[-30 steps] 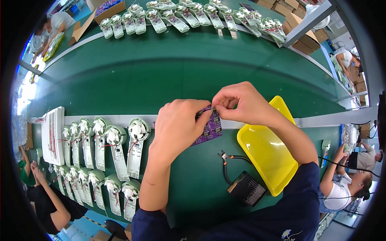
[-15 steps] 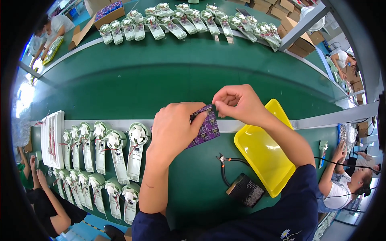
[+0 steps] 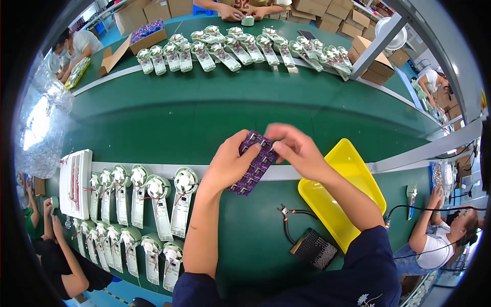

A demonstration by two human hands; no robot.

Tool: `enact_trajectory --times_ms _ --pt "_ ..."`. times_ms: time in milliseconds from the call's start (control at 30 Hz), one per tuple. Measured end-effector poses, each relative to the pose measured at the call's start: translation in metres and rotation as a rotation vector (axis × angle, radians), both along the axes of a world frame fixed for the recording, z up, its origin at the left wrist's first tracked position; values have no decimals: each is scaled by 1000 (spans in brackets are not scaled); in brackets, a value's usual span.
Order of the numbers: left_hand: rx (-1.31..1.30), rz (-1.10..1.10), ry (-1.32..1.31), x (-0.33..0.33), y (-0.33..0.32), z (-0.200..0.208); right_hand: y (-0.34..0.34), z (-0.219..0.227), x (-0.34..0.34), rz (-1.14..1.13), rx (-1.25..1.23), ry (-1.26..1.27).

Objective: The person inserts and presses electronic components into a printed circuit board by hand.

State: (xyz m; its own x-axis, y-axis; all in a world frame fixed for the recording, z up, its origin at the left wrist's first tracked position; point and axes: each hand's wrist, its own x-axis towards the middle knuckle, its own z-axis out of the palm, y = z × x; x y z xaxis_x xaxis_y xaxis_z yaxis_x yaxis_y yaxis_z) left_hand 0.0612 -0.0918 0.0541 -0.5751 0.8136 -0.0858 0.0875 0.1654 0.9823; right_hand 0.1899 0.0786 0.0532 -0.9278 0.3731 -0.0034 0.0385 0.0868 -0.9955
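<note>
A purple circuit board panel (image 3: 253, 166) with several repeated black parts is held tilted above the near edge of the bench. My left hand (image 3: 230, 158) grips it along its left side, thumb lying across the front face. At the panel's upper right corner, my right hand (image 3: 296, 148) is bent round the edge, its thumb against the board and its fingertips blurred. Below the right forearm rests a yellow tray (image 3: 319, 197). Cutting pliers (image 3: 286, 222) with black handles lie beside a black block studded with small metal pins (image 3: 314, 249).
Rows of pale green handheld fan halves (image 3: 160, 207) line the bench at left, beside a white ribbed panel (image 3: 75, 184). More fan halves (image 3: 230, 57) stand on the far bench. A metal post (image 3: 381, 46) rises at right. Co-workers sit on both sides; another person's hands (image 3: 245, 13) are at the top.
The view has shifted. The panel is turned more upright, showing more of its face. My right hand has moved closer round its corner. Another person's hands have appeared at the far bench.
</note>
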Motion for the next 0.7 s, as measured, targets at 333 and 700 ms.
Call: enact_trajectory --times_ms 333,700 --pt "103 -75 -47 -2 -2 5 -17 23 -3 -49 840 182" --pt "62 28 181 7 -1 15 -12 32 -5 -7 471 23"
